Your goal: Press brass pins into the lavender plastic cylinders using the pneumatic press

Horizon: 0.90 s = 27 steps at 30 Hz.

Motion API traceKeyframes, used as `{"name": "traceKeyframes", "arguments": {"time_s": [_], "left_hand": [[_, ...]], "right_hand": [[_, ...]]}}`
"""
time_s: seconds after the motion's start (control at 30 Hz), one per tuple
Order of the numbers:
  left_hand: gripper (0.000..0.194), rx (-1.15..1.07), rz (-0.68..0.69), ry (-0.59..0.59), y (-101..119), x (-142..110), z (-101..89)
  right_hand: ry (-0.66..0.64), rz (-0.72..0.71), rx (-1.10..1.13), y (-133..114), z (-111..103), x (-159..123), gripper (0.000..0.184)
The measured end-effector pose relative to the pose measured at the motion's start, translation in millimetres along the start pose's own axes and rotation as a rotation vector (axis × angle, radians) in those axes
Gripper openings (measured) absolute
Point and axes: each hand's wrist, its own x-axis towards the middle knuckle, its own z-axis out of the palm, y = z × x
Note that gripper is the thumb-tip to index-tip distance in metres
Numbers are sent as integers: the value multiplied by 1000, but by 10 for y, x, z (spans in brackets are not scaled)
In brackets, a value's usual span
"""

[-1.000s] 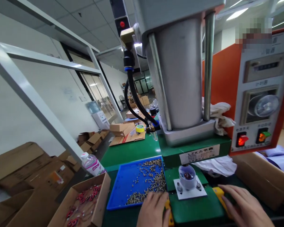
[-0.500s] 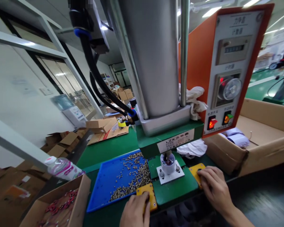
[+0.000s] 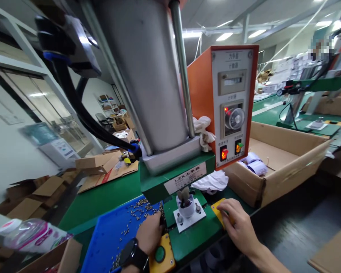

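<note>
My left hand (image 3: 150,232), with a black watch on the wrist, reaches over the blue tray (image 3: 100,229) of small metal pieces (image 3: 139,210). Its fingertips are by the press base, hidden from view. Just below that wrist sits a yellow button box (image 3: 168,253) with a green button. My right hand (image 3: 238,223) hovers loosely at the other yellow button box (image 3: 216,206), thumb and fingers apart, holding nothing. Between my hands, a white round part (image 3: 186,209) stands on a white metal plate (image 3: 190,220) beneath the press head (image 3: 179,178).
The orange control box (image 3: 201,79) with lit switches stands right of the grey press cylinder (image 3: 150,76). A cardboard box (image 3: 284,182) with white-purple round parts (image 3: 254,165) is farther right. At left are a bottle (image 3: 34,235) and another cardboard box (image 3: 69,252). Black hoses (image 3: 79,117) hang beside the press.
My left hand has left its button box and moved forward beside the press base. My right hand has loosened and lifted slightly from its button. The view has turned right.
</note>
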Motion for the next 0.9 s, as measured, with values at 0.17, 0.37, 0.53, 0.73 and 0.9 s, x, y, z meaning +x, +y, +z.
{"name": "traceKeyframes", "arguments": {"time_s": [0.17, 0.37, 0.53, 0.73, 0.9], "left_hand": [[20, -23, -17, 13, 48, -54, 8], [22, -42, -47, 60, 84, -93, 10], [24, -54, -35, 82, 53, -91, 47], [23, -56, -50, 103, 40, -86, 78], [24, -47, -41, 87, 74, -56, 70]], "right_hand": [[-28, 64, 111, -103, 42, 168, 18], [-151, 94, 380, -424, 249, 461, 67], [-150, 145, 548, -623, 453, 588, 77], [50, 173, 597, -712, 508, 219, 80], [-335, 424, 672, -511, 714, -675, 38]]}}
